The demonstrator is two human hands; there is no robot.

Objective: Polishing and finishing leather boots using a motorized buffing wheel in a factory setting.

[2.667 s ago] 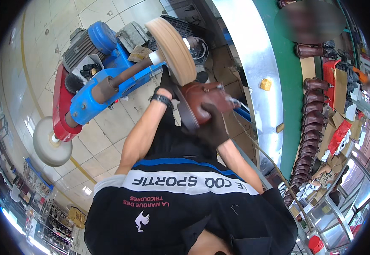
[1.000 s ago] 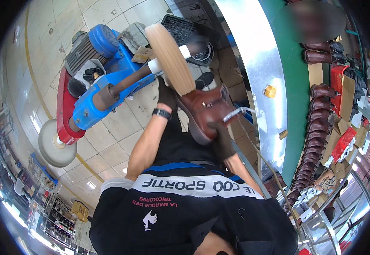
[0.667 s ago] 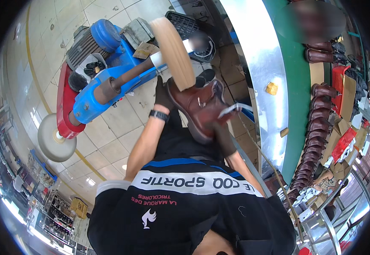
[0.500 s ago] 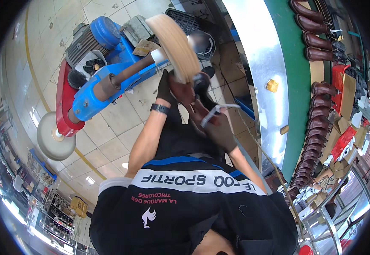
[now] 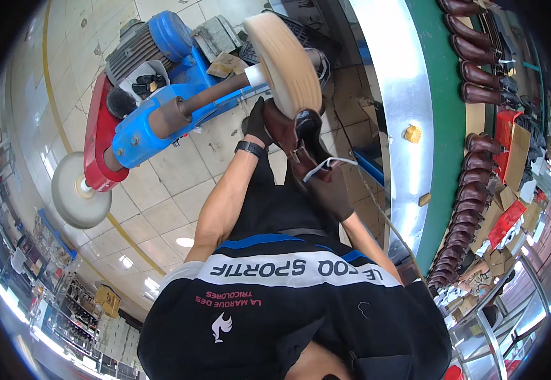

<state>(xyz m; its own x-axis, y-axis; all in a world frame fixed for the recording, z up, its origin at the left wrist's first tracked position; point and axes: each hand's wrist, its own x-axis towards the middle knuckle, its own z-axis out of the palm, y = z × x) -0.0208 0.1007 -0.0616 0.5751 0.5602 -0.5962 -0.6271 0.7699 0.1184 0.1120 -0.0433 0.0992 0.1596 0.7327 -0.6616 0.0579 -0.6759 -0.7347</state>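
A dark brown leather boot [image 5: 280,130] with a black opening and a white strap is held against the tan buffing wheel [image 5: 288,66]. At its toe end, my left hand [image 5: 256,124], in a dark glove and with a black watch at the wrist, grips the boot's side. My right hand [image 5: 331,195], gloved in dark brown, is closed on the heel and shaft end, where the boot hides part of its fingers. The boot's upper touches the lower face of the wheel, which looks smeared as if turning.
The wheel's shaft runs from a blue and red machine [image 5: 155,126] with a motor [image 5: 139,50]. A second pale wheel [image 5: 80,190] sits at its left end. To my right stands a metal-edged green table [image 5: 440,126] with rows of brown boots [image 5: 472,190] and a yellowish lump [image 5: 413,133].
The boot has turned in my hands, so its opening and strap show more plainly. In the picture, the wheel and machine have shifted slightly right.
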